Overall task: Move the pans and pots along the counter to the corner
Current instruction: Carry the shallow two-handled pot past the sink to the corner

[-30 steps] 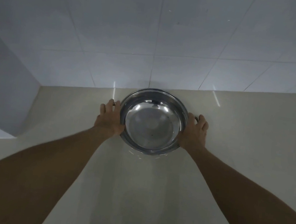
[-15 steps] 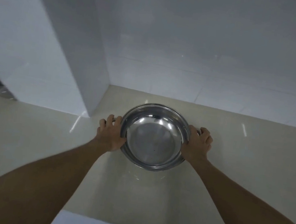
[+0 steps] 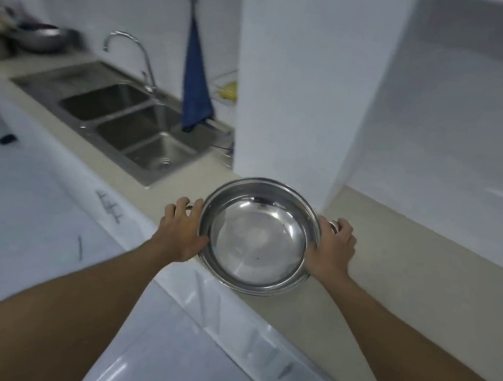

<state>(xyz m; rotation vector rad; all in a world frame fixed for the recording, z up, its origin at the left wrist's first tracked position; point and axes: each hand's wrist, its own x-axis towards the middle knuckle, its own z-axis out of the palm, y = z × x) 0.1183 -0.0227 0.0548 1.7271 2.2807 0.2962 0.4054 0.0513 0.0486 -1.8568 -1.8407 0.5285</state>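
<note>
A shiny, empty steel pot (image 3: 258, 239) with two small side handles is at the front edge of the beige counter (image 3: 399, 273), just in front of a white pillar. My left hand (image 3: 181, 231) grips its left handle and my right hand (image 3: 331, 249) grips its right handle. Whether the pot rests on the counter or hangs just above it cannot be told. Far to the left, a dark pan (image 3: 40, 38) and other blurred cookware sit on the counter past the sink.
A white tiled pillar (image 3: 306, 79) stands on the counter behind the pot. A double steel sink (image 3: 131, 123) with a curved tap (image 3: 130, 56) lies to the left, and a blue cloth (image 3: 195, 87) hangs on the wall. White floor lies below the counter edge.
The view has swung left: the sink, tap and far cookware have come into sight. The pot, still held in both hands, now sits at the counter's front edge instead of by the wall.
</note>
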